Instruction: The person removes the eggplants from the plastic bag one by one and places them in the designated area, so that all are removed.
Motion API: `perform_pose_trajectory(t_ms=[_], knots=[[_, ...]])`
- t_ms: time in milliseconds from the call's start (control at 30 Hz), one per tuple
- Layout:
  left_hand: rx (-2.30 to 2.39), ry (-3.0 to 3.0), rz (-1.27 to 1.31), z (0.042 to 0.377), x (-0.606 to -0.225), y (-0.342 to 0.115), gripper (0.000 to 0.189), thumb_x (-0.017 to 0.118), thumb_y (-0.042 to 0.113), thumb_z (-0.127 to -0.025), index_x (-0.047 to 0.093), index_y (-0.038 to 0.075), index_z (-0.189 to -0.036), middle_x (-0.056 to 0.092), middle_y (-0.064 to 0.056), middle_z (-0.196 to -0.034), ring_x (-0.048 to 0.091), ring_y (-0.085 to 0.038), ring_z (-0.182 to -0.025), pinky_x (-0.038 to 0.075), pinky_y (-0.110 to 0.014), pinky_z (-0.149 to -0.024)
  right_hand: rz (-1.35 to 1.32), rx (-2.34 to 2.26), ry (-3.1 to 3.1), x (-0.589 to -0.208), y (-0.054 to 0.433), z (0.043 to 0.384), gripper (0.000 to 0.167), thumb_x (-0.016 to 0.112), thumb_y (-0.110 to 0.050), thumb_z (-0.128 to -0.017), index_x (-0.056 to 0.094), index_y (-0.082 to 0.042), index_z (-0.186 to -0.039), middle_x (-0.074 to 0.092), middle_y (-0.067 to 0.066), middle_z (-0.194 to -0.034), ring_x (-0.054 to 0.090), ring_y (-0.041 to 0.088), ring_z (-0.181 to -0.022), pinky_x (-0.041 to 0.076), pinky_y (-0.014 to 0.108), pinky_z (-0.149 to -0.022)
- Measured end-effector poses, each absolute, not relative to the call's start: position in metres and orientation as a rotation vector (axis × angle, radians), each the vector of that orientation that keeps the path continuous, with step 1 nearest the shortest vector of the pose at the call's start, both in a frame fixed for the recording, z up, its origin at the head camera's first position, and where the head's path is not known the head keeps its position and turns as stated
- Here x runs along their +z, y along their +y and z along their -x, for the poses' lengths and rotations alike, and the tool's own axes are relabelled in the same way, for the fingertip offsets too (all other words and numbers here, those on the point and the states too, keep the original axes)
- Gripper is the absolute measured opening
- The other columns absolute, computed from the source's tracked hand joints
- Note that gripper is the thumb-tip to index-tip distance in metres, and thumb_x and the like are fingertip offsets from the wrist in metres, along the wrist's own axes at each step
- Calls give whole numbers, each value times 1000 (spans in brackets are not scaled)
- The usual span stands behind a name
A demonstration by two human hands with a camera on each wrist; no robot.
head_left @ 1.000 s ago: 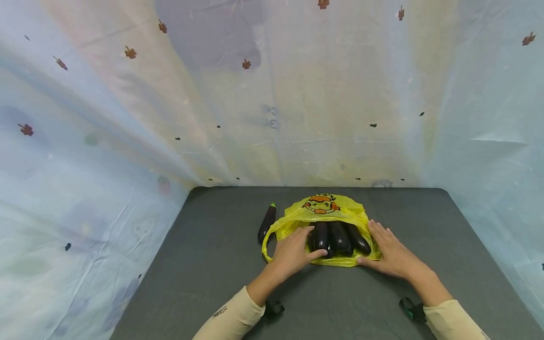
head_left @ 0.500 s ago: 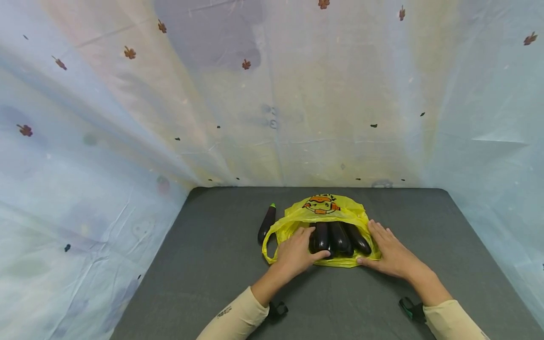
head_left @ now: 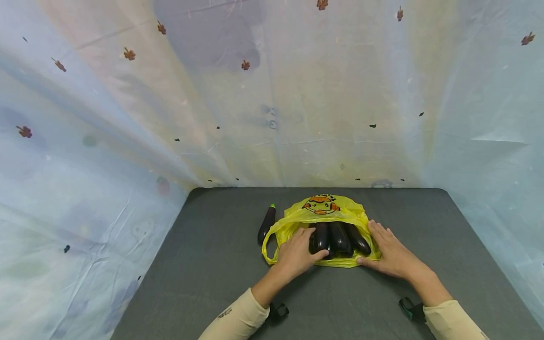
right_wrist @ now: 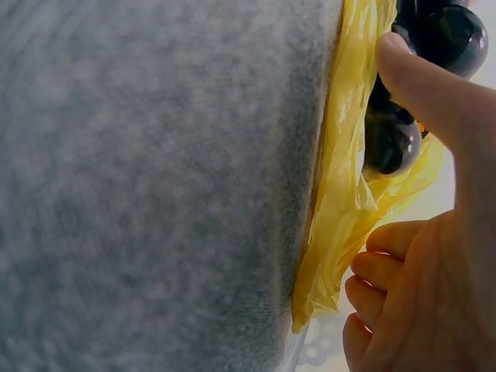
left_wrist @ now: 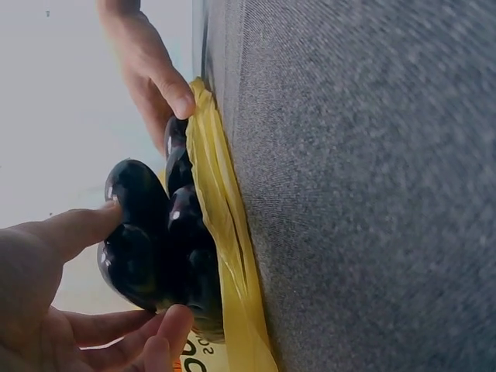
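Observation:
Several dark, glossy eggplants (head_left: 340, 238) lie side by side in the mouth of a yellow plastic bag (head_left: 293, 215), which is spread on the table. My left hand (head_left: 295, 252) grips the eggplants at the left of the opening. In the left wrist view its thumb (left_wrist: 97, 221) rests on the stacked eggplants (left_wrist: 132, 256) and its fingers (left_wrist: 116, 341) curl against their other side. At the bag's right side lies my right hand (head_left: 393, 255), its fingers extended along the outside and its thumb (right_wrist: 418, 74) at the rim. Some eggplant ends are hidden inside the bag.
A single eggplant (head_left: 267, 224) with a green tip lies on the table just left of the bag. The dark grey table (head_left: 212, 264) reaches back to a pale patterned sheet (head_left: 297, 94) hanging behind and at both sides.
My left hand has shifted slightly right and toward me along the eggplants. The right hand, bag and loose eggplant stay where they were.

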State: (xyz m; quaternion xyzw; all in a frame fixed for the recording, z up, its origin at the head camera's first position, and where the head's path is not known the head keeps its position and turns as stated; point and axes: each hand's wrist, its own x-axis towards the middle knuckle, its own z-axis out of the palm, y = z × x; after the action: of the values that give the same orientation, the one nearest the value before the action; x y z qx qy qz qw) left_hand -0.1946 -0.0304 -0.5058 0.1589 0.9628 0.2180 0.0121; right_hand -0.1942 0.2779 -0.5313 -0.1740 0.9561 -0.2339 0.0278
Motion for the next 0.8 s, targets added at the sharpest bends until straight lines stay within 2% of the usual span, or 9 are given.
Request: perform_pose_trajectory(t_ms=[233,467,667,800], knots=[[767,2961,-477,193,-505,-34,74,75,57,-98,55,16,-157,64,-7,-145,69,-24,-118,60,-50,-89,530,-726,2951,-533,278,194,123,79,-66,-90,17,6,-169,18,32,-174,20,53,-159,15,66,-128],[884,2891,-464,189,-506,-45,70,75,51,-100,54,14,-157,66,-5,-139,66,-10,-89,55,-37,-71,539,-739,2946,-531,279,194,123,79,-64,-90,16,7,-169,17,32,-174,18,53,-159,13,66,-129],[981,2857,-441,188,-503,-57,66,78,43,-100,56,15,-155,69,-2,-130,62,-4,-81,52,-35,-69,545,-745,2943,-530,279,193,123,79,-64,-90,17,6,-169,17,33,-174,18,53,-159,13,67,-128],[1027,2821,-463,188,-501,-66,64,78,40,-100,56,15,-156,69,-3,-132,60,-2,-79,51,-29,-65,545,-749,2940,-531,280,194,123,79,-64,-90,16,6,-169,16,33,-174,18,54,-159,12,67,-128]])
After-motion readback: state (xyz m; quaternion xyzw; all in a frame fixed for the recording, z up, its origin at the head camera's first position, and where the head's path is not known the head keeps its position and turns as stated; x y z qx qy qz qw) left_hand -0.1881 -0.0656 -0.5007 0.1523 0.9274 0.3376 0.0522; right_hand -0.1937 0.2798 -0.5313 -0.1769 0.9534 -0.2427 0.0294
